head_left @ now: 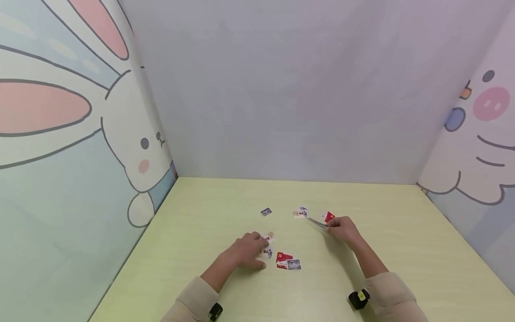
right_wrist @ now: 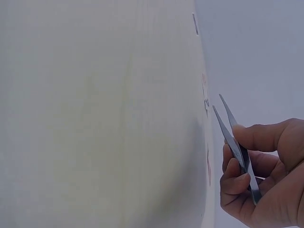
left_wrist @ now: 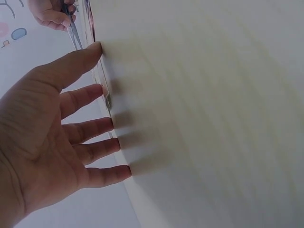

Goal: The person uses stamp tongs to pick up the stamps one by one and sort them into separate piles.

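Note:
My right hand [head_left: 344, 230] pinches a pair of metal tweezers [right_wrist: 228, 137] between thumb and fingers, above the table. The two tips stand apart with nothing between them in the right wrist view. In the head view they point at a pair of small stamp-like paper pieces [head_left: 299, 214]. A red and white piece [head_left: 329, 216] lies right beside that hand. With fingers spread, my left hand [head_left: 246, 252] rests its fingertips on the tabletop. Its fingers partly cover some pale printed pieces [head_left: 268, 237]. Right of its thumb, a grey picture piece [head_left: 294, 264] overlaps a red piece [head_left: 283, 256].
A single dark picture piece [head_left: 266, 212] lies farther back on the pale yellow table [head_left: 193, 214]. A plain grey wall [head_left: 281, 89] rises behind the table's far edge. Cartoon-printed walls flank it, with a rabbit [head_left: 132, 116] on the left.

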The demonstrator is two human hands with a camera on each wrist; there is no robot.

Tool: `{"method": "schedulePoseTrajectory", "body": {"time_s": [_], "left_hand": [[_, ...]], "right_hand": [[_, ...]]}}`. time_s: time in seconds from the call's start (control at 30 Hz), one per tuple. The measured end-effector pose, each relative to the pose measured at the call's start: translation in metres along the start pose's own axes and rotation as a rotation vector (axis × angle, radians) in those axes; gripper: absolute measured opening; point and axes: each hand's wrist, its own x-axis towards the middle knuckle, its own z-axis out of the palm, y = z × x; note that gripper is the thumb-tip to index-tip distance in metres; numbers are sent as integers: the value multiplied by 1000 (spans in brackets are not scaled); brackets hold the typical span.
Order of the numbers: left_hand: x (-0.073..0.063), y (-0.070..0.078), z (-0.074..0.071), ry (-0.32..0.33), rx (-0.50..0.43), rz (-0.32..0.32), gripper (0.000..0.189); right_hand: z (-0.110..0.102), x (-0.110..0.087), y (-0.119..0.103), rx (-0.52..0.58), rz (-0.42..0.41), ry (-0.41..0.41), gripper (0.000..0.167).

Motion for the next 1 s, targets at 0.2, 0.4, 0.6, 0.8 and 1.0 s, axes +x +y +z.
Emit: {"method": "schedulePoseTrajectory", "body": {"time_s": [0.2, 0.4, 0.6, 0.8, 1.0], "left_hand": [[-1, 1, -2, 9, 3, 16, 52], [0, 1, -3, -4, -14, 7, 53], [-1, 1, -3, -7, -21, 0, 53], [-2, 3, -5, -3, -29, 7, 52], [-3, 3, -5, -1, -19, 15, 52]], "right_hand": [[1, -4, -1, 23, 5, -14, 12], [4, -5, 1, 30, 6, -23, 10], [6, -8, 2, 34, -1, -32, 11], [8, -10, -1, 56, -7, -50, 12], [12, -12, -1, 80, -2, -61, 13]]}}
